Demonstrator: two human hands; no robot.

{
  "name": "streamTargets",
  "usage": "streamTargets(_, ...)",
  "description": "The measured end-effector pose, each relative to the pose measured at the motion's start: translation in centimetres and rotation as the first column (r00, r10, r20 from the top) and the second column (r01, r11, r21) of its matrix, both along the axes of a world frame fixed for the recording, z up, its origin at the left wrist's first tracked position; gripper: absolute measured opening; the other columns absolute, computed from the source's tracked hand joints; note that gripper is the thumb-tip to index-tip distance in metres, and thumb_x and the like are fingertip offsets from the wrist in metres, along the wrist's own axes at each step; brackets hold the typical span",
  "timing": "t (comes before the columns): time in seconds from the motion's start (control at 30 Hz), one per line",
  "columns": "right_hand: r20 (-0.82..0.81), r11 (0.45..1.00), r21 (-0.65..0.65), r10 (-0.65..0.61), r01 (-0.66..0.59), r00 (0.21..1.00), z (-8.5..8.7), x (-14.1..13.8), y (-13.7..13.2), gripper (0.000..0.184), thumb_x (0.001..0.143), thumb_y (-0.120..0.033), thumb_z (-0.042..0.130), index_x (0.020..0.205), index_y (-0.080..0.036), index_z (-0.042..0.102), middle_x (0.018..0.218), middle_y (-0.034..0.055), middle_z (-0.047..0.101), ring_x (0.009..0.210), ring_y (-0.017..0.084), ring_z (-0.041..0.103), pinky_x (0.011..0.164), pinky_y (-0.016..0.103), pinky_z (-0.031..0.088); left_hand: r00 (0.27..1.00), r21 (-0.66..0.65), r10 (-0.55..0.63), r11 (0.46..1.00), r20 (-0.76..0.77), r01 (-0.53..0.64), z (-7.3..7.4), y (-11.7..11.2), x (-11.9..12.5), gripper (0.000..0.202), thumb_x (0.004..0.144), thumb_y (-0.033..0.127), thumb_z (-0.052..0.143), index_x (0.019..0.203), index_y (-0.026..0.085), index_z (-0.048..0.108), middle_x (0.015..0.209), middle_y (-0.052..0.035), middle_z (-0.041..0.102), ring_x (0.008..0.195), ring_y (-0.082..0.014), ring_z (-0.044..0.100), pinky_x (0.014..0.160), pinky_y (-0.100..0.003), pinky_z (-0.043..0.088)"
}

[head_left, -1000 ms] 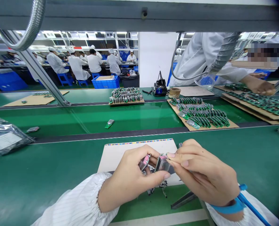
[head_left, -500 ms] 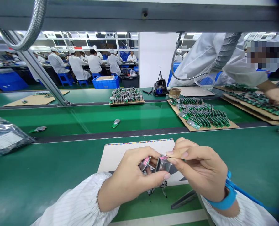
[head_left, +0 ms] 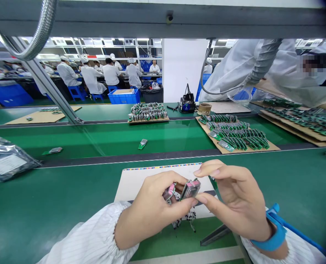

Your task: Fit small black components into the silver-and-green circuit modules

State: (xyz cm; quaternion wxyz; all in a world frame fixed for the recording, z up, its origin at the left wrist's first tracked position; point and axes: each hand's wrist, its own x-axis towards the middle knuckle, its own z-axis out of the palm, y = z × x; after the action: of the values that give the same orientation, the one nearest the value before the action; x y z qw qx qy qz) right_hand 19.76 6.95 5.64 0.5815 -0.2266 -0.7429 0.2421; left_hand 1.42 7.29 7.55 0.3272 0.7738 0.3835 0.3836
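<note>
My left hand (head_left: 154, 209) is closed around several small silver metal parts with pink ends (head_left: 169, 191), held over a white card (head_left: 141, 178) on the green bench. My right hand (head_left: 234, 200) pinches one of these silver parts (head_left: 190, 188) between thumb and fingers, and it touches the ones in my left hand. A thin green strip (head_left: 212, 182) shows behind my right fingers. Small dark pieces (head_left: 183, 220) lie on the card under my hands. A blue wrist strap (head_left: 274, 234) is on my right wrist.
Two small green boards (head_left: 142, 144) (head_left: 53, 150) ride on the conveyor belt. Cardboard trays of green boards (head_left: 234, 136) (head_left: 148, 111) sit beyond it. A silver bag (head_left: 3, 159) lies at left. A person in white (head_left: 286, 79) leans over trays at right. Tweezers (head_left: 215, 234) lie near my right wrist.
The two boards on the belt have moved right. My right hand has tilted the silver part and opened its upper fingers slightly. The person at right has leaned further right.
</note>
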Motion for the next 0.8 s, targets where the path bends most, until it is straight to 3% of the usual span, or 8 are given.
streamTargets(0.23, -0.109, 0.985, -0.166, 0.029, -0.047, 0.994, -0.3, -0.5, -0.1, 0.029, 0.089, -0.005, 0.057, 0.108, -0.025, 0.048, 0.097, 0.0035, 0.057, 0.094, 0.019, 0.058, 0.081, 0.034, 0.052, 1.000, 0.217, 0.008, 0.976, -0.027, -0.002, -0.8, 0.2, -0.1, 0.016, 0.073, 0.015, 0.072, 0.085, 0.019, 0.062, 0.073, 0.0024, 0.066, 0.059, -0.0096, 0.059, 0.058, -0.019, 0.048)
streamTargets(0.47, -0.135, 0.979, -0.194, 0.042, -0.068, 0.990, -0.4, -0.7, 0.1, 0.032, 0.088, -0.002, 0.058, 0.106, -0.027, 0.050, 0.094, 0.0006, 0.057, 0.092, 0.016, 0.057, 0.083, 0.029, 0.051, 0.997, 0.439, 0.015, 0.898, -0.081, 0.022, -1.3, 0.3, -0.2, 0.009, 0.080, 0.014, 0.066, 0.088, 0.014, 0.062, 0.069, 0.0001, 0.063, 0.055, -0.0087, 0.056, 0.052, -0.018, 0.045)
streamTargets(0.7, 0.007, 0.967, -0.253, 0.012, -0.010, 1.000, -0.4, -0.1, 1.2, 0.017, 0.092, -0.017, 0.061, 0.104, -0.028, 0.056, 0.098, 0.0006, 0.058, 0.094, 0.016, 0.057, 0.081, 0.026, 0.050, 0.997, 0.420, 0.027, 0.908, -0.071, 0.005, -1.4, 1.3, 0.0, 0.014, 0.077, 0.013, 0.068, 0.090, 0.014, 0.062, 0.078, -0.0012, 0.069, 0.060, -0.0098, 0.060, 0.058, -0.019, 0.048)
streamTargets(0.8, -0.015, 0.961, -0.277, 0.017, -0.020, 1.000, -0.6, 0.0, 1.7, 0.014, 0.092, -0.018, 0.060, 0.101, -0.027, 0.056, 0.094, -0.0008, 0.059, 0.088, 0.014, 0.058, 0.076, 0.023, 0.050, 0.995, 0.422, 0.053, 0.907, -0.088, -0.011, -1.7, 1.8, 0.4, 0.013, 0.078, 0.014, 0.067, 0.090, 0.016, 0.062, 0.078, -0.0007, 0.070, 0.060, -0.0105, 0.060, 0.059, -0.020, 0.047)
